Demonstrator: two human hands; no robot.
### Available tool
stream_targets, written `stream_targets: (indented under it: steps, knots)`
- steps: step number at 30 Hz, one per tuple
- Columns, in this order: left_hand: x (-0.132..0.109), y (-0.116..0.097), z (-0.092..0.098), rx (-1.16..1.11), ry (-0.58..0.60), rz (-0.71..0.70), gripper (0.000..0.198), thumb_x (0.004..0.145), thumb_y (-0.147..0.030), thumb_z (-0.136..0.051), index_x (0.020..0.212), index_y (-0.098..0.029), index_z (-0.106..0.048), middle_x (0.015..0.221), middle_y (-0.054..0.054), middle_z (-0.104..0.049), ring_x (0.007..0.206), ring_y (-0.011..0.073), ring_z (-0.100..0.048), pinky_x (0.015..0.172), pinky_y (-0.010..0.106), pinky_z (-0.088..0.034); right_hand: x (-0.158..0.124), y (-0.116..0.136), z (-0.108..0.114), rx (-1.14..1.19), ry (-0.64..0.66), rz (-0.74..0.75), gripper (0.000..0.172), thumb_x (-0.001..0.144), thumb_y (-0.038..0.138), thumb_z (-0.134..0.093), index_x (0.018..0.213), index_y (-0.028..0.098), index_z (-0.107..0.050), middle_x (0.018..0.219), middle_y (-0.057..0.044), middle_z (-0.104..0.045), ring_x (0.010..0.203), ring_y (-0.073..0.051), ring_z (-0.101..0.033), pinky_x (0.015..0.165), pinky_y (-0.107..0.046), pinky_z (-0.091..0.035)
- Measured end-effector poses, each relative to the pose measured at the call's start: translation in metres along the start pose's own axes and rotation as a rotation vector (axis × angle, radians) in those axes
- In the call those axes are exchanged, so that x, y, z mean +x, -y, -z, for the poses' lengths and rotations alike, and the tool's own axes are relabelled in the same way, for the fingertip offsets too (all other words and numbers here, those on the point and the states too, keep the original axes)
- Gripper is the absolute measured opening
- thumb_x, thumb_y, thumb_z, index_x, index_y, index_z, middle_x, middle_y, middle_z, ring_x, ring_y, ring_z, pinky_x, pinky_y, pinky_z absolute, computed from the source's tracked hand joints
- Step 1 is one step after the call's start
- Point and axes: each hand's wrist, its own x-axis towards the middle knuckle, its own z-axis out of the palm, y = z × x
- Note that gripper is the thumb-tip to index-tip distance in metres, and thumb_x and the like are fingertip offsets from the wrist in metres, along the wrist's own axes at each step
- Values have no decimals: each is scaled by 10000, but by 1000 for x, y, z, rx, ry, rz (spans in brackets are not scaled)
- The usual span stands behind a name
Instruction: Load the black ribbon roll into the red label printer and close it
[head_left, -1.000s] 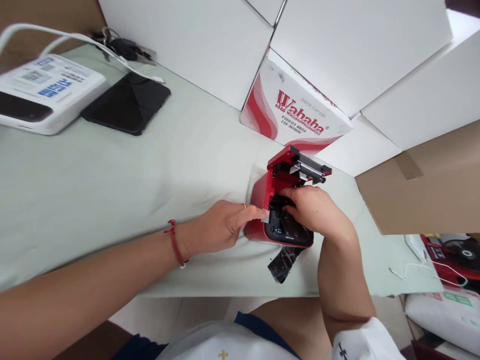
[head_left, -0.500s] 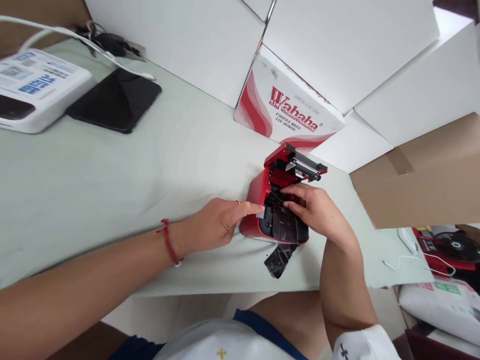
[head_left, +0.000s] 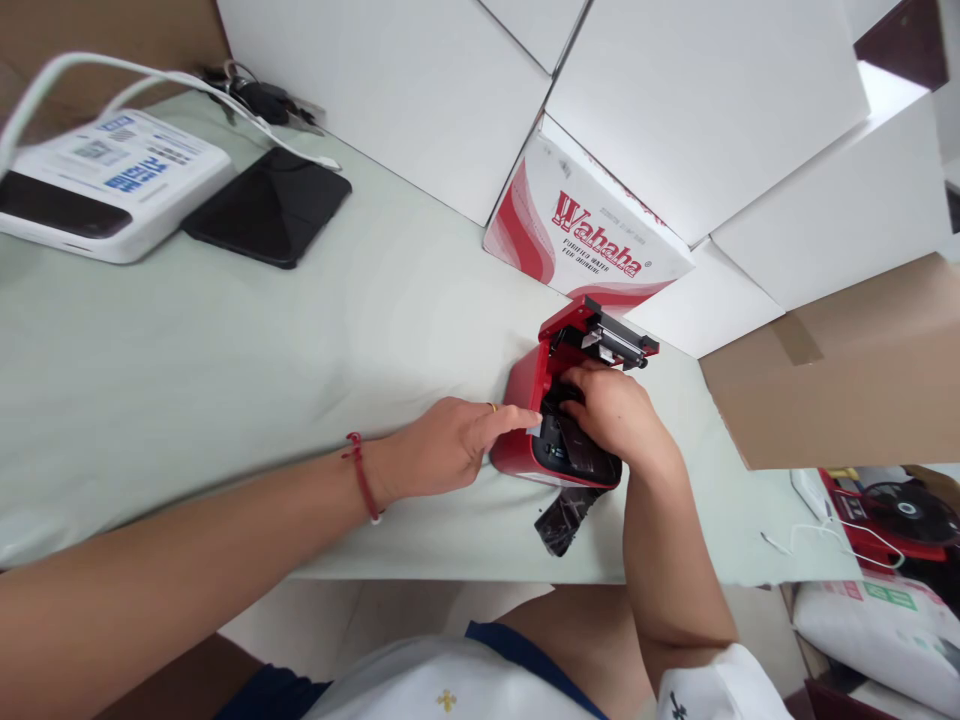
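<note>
A small red label printer stands on the cloth with its lid raised. From its front a crinkled black strip hangs down onto the cloth. My left hand is at the printer's left side: the index finger presses on a small grey tab at the rim, and the other fingers are curled and partly hidden. Beneath the raised lid, my right hand reaches in, its thumb and fingers around the black roll that the strip comes from. Those fingertips are mostly hidden.
A Wahaha carton and white boxes stand behind the printer. Brown cardboard is at right. Far left are a white device, a black phone, a white cable and keys.
My right hand has gone deeper into the printer, and its fingertips are less visible. Lights now show inside the printer's front. My left finger stays on the rim; the view has shifted slightly.
</note>
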Motion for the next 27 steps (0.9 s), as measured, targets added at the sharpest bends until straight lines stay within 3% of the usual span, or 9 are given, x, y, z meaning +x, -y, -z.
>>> stream_targets:
  steps: [7, 12, 16, 19, 22, 25, 27]
  knots:
    - [0, 0, 0, -11, 29, 29, 633, 871, 55, -430, 1430, -240, -466, 1238, 50, -801, 1066, 165, -801, 901, 316, -656, -3, -4, -5, 124, -22, -81, 402, 1002, 242, -583, 1396, 215, -659, 1304, -118, -772, 1155, -301, -715, 913, -375, -488]
    - [0, 1, 0, 9, 59, 42, 660, 863, 56, -429, 1452, -242, -437, 1258, 57, -794, 1052, 174, -801, 887, 320, -647, -4, -9, -9, 166, -37, -18, 448, 1004, 225, -570, 1447, 193, -633, 1437, -151, -689, 1286, -321, -659, 998, -391, -489]
    - [0, 0, 1, 20, 82, 53, 666, 855, 52, -436, 1450, -246, -432, 1260, 56, -792, 1025, 180, -805, 875, 323, -643, -7, -14, -12, 298, -88, -2, 456, 978, 179, -562, 1432, 175, -613, 1400, -154, -687, 1220, -287, -671, 1010, -391, -497]
    - [1, 0, 2, 13, 80, 49, 677, 844, 55, -431, 1451, -245, -430, 1254, 52, -791, 1031, 178, -802, 879, 322, -639, -19, -14, -13, 484, -165, 1, 435, 979, 199, -540, 1408, 192, -612, 1260, -110, -735, 1023, -242, -698, 932, -393, -527]
    - [1, -1, 2, 4, 61, 38, 703, 834, 59, -426, 1463, -256, -426, 1256, 44, -787, 1039, 177, -795, 868, 315, -631, -45, -21, -18, 760, -291, -14, 372, 988, 320, -591, 1344, 232, -655, 1092, -60, -733, 756, -176, -627, 758, -357, -534]
    - [0, 0, 1, -3, 44, 21, 712, 834, 67, -430, 1468, -257, -419, 1235, 37, -790, 1016, 173, -793, 829, 292, -615, -77, -46, -31, 1077, -479, -57, 434, 968, 448, -682, 1361, 268, -652, 975, -21, -677, 612, -123, -481, 585, -303, -436]
    - [0, 0, 0, 13, 48, 36, 716, 828, 71, -436, 1464, -258, -416, 1227, 34, -791, 969, 167, -794, 806, 279, -603, -96, -70, -46, 1215, -530, -131, 490, 944, 484, -726, 1376, 270, -641, 876, 10, -619, 565, -102, -390, 529, -282, -339]
